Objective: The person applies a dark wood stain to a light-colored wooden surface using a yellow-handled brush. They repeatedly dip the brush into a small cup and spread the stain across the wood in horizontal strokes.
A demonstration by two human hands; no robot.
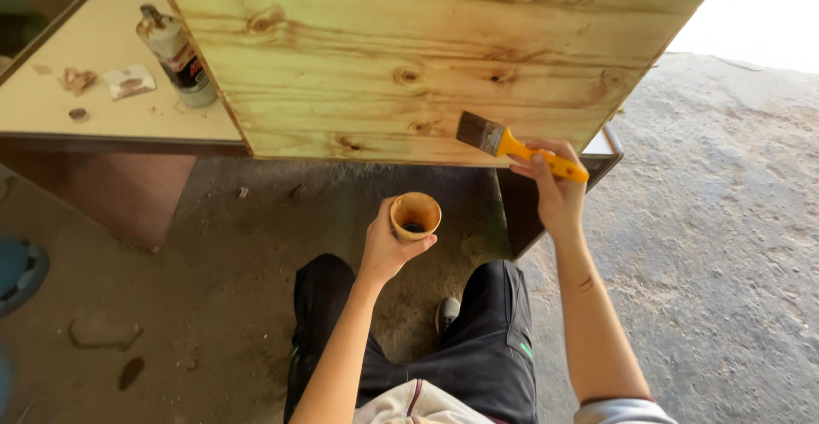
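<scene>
Right hand [553,187] grips the yellow handle of a flat paintbrush [512,145], fingers wrapped round it. The dark bristles rest on the near edge of a pine panel [409,57]; they seem to touch it, though contact is hard to confirm. Left hand [388,245] is closed round a small orange-brown cup [415,216], held below the panel's edge, above the floor, between the person's knees. Dark liquid sits at the cup's bottom (colour unclear beyond dark).

The panel is knotty, yellowish and glossy, lying tilted across a pale tabletop [94,74]. On that tabletop, just left of the panel, a cylindrical bottle [177,55] lies tipped over, pale with a dark and red label band around its middle. Left of it is a small square packet [130,82], white with a brown smear, then a few brown scraps [77,79]. The concrete floor [725,236] is grey and dusty. Black trousers [486,339] fill the bottom centre.
</scene>
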